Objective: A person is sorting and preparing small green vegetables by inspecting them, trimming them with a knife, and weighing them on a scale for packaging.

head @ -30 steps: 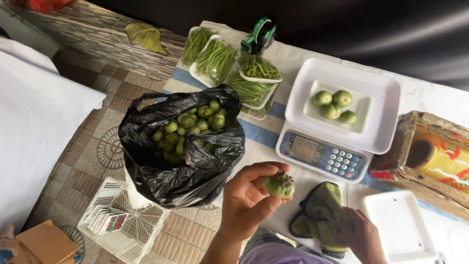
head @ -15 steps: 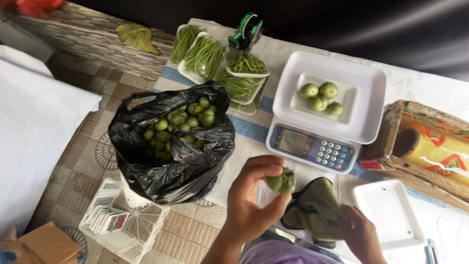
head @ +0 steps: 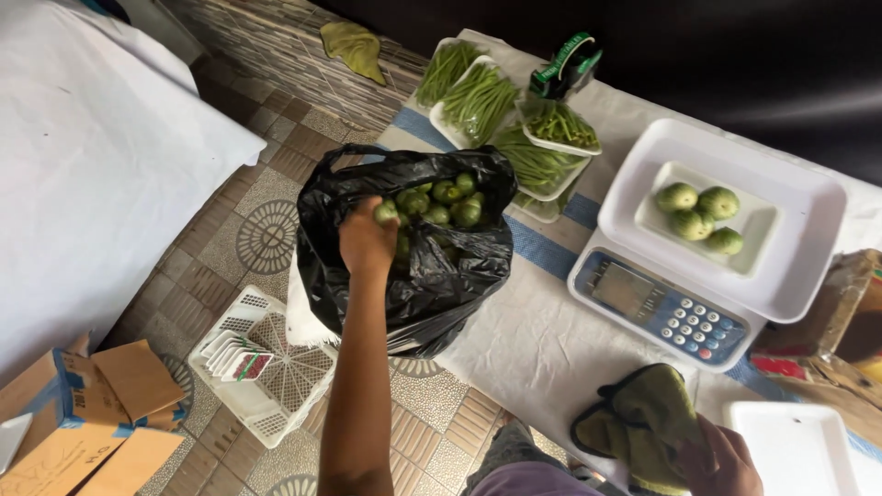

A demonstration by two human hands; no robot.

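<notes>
My left hand [head: 366, 242] reaches into an open black plastic bag [head: 441, 285] full of small round green eggplants [head: 447, 198]. Its fingers close around one green eggplant [head: 386, 212] at the bag's left edge. My right hand [head: 728, 459] is at the bottom right, gripping a crumpled green cloth [head: 638, 418] on the white table covering. A digital scale [head: 657, 308] stands right of the bag. Its white pan carries a foam tray [head: 764, 231] with several green eggplants [head: 698, 209].
Foam trays of green beans [head: 478, 96] and a green tape dispenser [head: 565, 64] sit behind the bag. An empty foam tray [head: 799, 450] and a cardboard box [head: 845, 344] lie at the right. On the tiled floor stand a white basket [head: 266, 367] and cardboard boxes [head: 83, 432].
My left hand moved from in front of me, where it held up a green eggplant, forward and left into the black bag. The view shifted left. My right hand stayed on the cloth.
</notes>
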